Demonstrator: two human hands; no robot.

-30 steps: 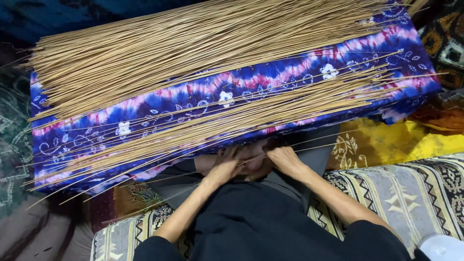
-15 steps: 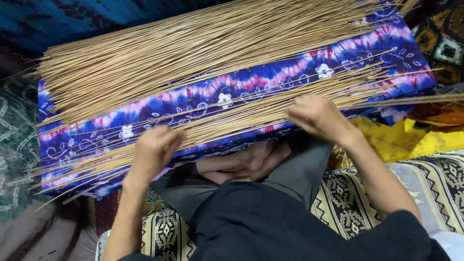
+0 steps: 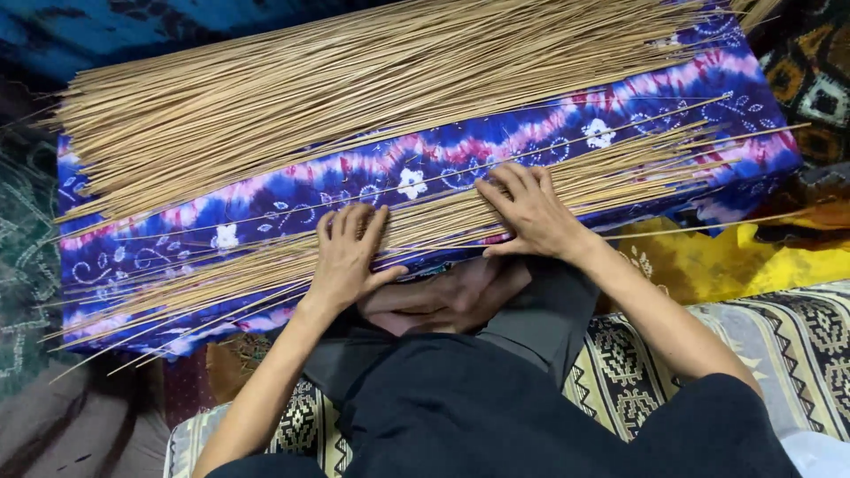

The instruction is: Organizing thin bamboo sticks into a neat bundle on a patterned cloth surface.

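Long thin tan sticks lie in two lots on a blue and purple patterned cloth (image 3: 425, 168) draped over a long block. A thick pile of sticks (image 3: 354, 80) fills the far side. A thinner near row of sticks (image 3: 248, 274) runs along the front edge. My left hand (image 3: 347, 257) rests flat on that near row, fingers spread. Further right on the same row, my right hand (image 3: 531, 212) presses down with its fingers apart. Neither hand grips a stick.
My dark-clothed lap (image 3: 496, 389) and a bare foot (image 3: 443, 296) sit just below the block. I sit on a striped woven cushion (image 3: 779, 345). A yellow cloth (image 3: 708, 261) lies at the right, and dark green fabric (image 3: 27, 257) at the left.
Both hands rose from my lap to the near row of sticks and now lie flat on it, closer together than half a second ago.
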